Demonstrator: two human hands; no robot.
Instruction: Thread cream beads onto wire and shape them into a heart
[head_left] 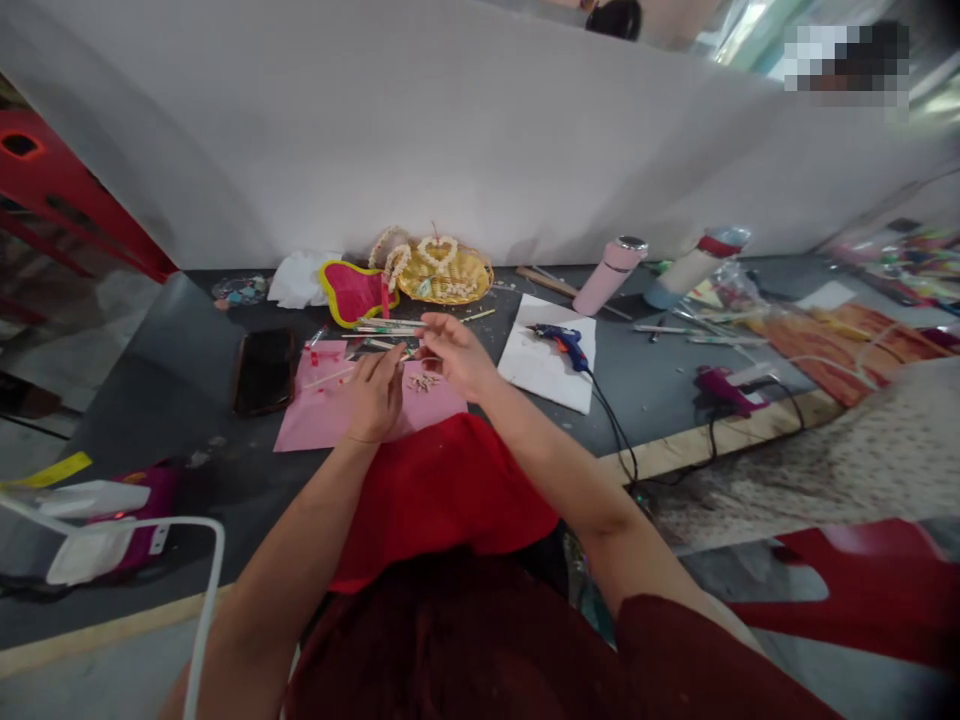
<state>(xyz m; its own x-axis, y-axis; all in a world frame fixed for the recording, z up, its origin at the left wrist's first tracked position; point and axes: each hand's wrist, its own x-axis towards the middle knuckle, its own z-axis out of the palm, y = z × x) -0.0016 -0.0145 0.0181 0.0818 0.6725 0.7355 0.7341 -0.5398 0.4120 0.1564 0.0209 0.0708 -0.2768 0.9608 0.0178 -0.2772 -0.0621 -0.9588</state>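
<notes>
Both hands meet over the pink sheet [330, 420] on the dark surface [187, 400]: the left hand [373, 398] lies palm down with its fingers curled toward a thin stick [337, 375] whose free end runs out to the left, and the right hand [457, 355] hovers just beyond it with its fingertips pinched around something too small to make out. Whether the left hand truly grips the stick or only rests on it I cannot tell. Small pale pieces [424, 381] lie on the sheet between the hands, and more sticks [386, 325] lie just beyond. Likely trouble: the stick is slender, so uneven pressure could snap it or let it roll, and a sweeping wrist could scatter the loose pieces. The glue gun [562, 343], on white paper to the right, trails a cord that an elbow might catch. Both forearms reach forward from near the body, wrists low, elbows bent outward.
</notes>
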